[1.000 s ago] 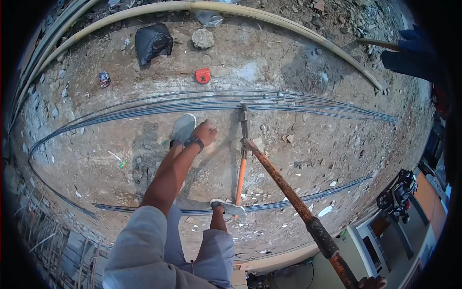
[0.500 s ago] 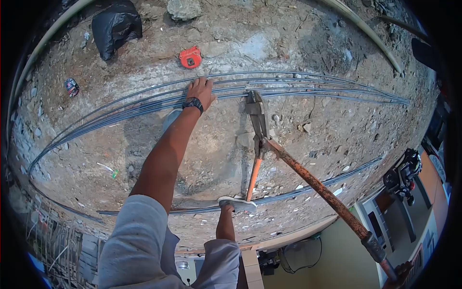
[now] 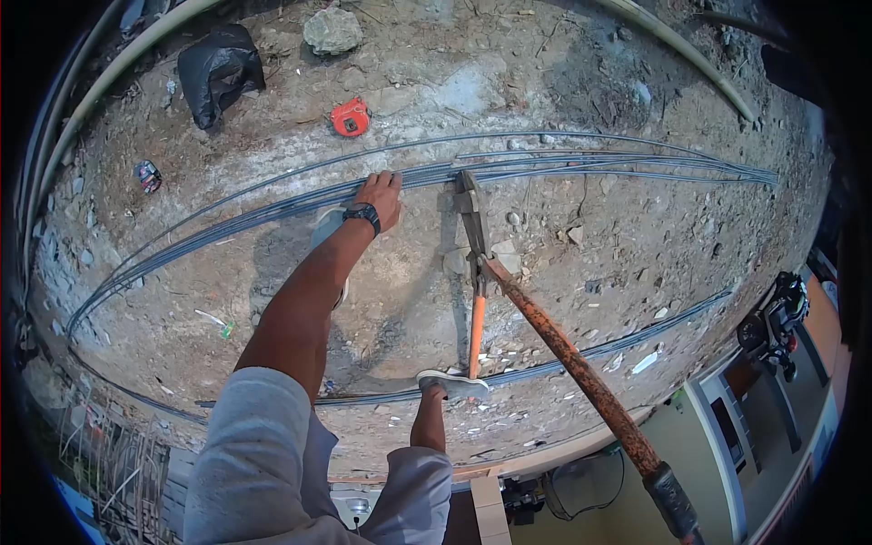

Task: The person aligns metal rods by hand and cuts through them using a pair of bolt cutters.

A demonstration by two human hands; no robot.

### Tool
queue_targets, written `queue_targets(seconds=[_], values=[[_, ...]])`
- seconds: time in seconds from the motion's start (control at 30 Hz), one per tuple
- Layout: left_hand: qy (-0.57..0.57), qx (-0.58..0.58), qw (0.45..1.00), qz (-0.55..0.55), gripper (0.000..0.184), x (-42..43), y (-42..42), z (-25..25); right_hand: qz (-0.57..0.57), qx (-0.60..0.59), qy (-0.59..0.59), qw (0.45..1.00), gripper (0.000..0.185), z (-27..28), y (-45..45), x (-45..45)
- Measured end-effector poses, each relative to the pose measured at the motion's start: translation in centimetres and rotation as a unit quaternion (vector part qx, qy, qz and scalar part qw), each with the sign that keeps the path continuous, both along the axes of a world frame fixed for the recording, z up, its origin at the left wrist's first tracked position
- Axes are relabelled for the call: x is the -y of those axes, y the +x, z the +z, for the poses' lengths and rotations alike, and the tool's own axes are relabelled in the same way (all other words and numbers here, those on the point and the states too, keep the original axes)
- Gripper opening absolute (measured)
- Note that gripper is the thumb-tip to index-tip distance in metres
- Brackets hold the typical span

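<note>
My left hand (image 3: 380, 198), with a black watch on the wrist, has its fingers curled over a bundle of thin steel rods (image 3: 272, 203) lying across the dirt. To its right, the jaws of a long-handled cutter (image 3: 473, 227) meet the same bundle. One orange cutter handle (image 3: 477, 336) reaches down to the ground by my shoe (image 3: 453, 383). The other, rusty handle (image 3: 581, 372) rises toward the lower right, where its dark grip leaves the frame. My right hand is out of view.
A red tape measure (image 3: 350, 117), a black plastic bag (image 3: 218, 74) and a stone (image 3: 332, 32) lie beyond the rods. Bamboo poles (image 3: 681, 56) curve along the far side. More rods (image 3: 590, 352) run near my feet. A motorcycle (image 3: 774, 322) stands at the right.
My left hand has moved from above my shoe onto the rods, which are now bunched closer together under it. My right hand has dropped out of view at the lower right.
</note>
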State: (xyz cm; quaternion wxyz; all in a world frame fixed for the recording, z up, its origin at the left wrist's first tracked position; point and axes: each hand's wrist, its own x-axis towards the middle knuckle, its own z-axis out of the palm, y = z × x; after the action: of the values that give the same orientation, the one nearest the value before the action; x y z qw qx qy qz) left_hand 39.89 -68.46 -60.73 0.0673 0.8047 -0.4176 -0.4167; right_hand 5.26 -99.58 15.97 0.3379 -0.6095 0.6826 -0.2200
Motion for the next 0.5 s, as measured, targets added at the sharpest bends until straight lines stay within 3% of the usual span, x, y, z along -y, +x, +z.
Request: queue_targets(seconds=[0.1, 0.33, 0.5], values=[[0.070, 0.010, 0.997, -0.034, 0.072, 0.7, -0.7, -0.1, -0.015, -0.018, 0.001, 1.000, 0.032, -0.4, -0.8, -1.8], [0.016, -0.034, 0.999, -0.006, 0.071, -1.3, -2.1, 1.8, -0.041, -0.066, 0.027, 0.997, 0.035, -1.5, -1.8, -5.8], [0.055, -0.060, 0.997, 0.008, 0.066, -0.3, -1.4, 1.8, -0.046, -0.157, 0.079, 0.983, 0.039, -2.3, -3.7, -10.0]])
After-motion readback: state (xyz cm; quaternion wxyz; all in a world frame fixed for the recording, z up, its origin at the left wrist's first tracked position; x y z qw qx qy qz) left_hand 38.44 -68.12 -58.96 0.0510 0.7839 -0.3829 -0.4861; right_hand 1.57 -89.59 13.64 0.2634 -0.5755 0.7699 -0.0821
